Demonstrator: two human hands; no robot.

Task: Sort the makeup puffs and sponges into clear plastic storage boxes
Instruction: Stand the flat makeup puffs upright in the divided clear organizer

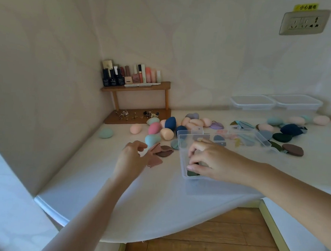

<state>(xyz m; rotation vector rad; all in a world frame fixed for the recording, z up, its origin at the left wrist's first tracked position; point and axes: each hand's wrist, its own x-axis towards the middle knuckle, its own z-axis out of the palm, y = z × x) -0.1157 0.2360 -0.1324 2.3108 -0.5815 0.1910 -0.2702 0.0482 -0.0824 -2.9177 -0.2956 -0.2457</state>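
Observation:
A clear plastic storage box [183, 162] stands open on the white table [155, 203]. My right hand [207, 161] reaches into its near end, with curled fingers pressing flat greenish puffs [192, 174] lying inside. Left of the box my left hand [132, 158] pinches a dusty-pink flat puff [155, 161]. Beside it lies a dark brown puff [164, 151]. Egg-shaped sponges [161, 128] in pink, peach, teal and navy are scattered behind. More flat puffs [289, 141] in dark colours lie to the right.
Two more clear boxes [276, 102] stand against the back wall at right. A wooden shelf [138, 88] with cosmetic bottles fills the back corner, small jewellery on its base. A lone teal sponge [105, 133] sits at far left. The table edge curves close to me.

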